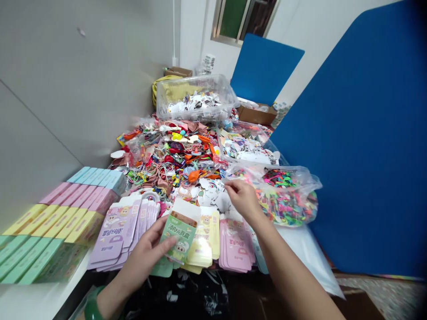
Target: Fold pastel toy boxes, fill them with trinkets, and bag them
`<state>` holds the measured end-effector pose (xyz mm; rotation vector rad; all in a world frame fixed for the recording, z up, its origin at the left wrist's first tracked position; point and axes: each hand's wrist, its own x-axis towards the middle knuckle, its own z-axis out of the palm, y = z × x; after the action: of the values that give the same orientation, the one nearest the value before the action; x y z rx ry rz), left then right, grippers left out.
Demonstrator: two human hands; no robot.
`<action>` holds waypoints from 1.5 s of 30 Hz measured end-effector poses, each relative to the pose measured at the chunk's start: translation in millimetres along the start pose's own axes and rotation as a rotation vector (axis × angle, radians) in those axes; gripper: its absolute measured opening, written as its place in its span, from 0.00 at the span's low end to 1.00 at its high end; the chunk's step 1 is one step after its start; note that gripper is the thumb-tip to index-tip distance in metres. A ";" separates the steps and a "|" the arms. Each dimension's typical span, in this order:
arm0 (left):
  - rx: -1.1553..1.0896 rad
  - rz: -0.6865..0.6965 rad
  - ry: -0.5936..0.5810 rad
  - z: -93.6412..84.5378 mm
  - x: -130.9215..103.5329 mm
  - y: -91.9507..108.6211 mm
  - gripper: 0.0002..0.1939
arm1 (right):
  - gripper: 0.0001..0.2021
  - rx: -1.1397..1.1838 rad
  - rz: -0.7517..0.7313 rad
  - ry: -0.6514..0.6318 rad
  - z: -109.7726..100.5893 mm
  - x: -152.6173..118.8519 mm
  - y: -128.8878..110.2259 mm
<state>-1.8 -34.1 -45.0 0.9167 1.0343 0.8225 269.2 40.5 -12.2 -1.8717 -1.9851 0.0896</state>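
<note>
My left hand (pixel 148 249) is closed around a small green cartoon-printed box (pixel 180 235), its white top flap standing up. Pinched together over a heap of white die-cut paper pieces (pixel 211 195), the fingers of my right hand (pixel 243 198) may hold something too small to make out. Below and around the box are flat, unfolded box stacks: purple cartons (pixel 115 231) to the left, yellow cartons (pixel 202 242) just behind it, and pink cartons (pixel 236 244) to the right. Part of a green stack is hidden beneath my left hand.
Finished-looking boxes in green, yellow, pink and blue rows (pixel 63 213) line the left side. Mixed small trinkets (pixel 176 155) cover the middle. A plastic bag of colourful bits (pixel 290 195) lies right, a clear bin (pixel 196 95) behind. A blue panel (pixel 360 146) bounds the right.
</note>
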 end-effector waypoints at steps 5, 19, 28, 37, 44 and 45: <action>0.038 0.055 -0.009 6.5 0.7 0.8 0.27 | 0.12 -0.130 -0.137 -0.104 44.4 22.5 -15.8; 0.002 0.091 0.036 12.5 11.9 0.6 0.26 | 0.15 -0.199 -0.253 -0.187 52.8 32.5 -11.5; 0.071 0.126 0.090 3.6 11.4 3.0 0.24 | 0.14 -0.044 -0.192 -0.151 33.0 36.7 -15.3; 0.305 0.224 0.077 12.3 20.5 5.2 0.25 | 0.08 0.401 -0.371 -0.189 -48.8 -12.0 -55.3; 0.273 0.137 0.094 18.4 21.8 1.2 0.29 | 0.11 0.321 -0.347 -0.105 -46.3 -12.7 -52.4; 0.270 0.110 0.113 15.6 21.9 -0.3 0.31 | 0.10 0.266 -0.211 -0.063 -50.7 -4.5 -37.2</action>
<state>19.5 -18.3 -49.1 1.1753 1.2217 0.8462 251.2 20.9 44.9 -1.5042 -2.0844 0.3375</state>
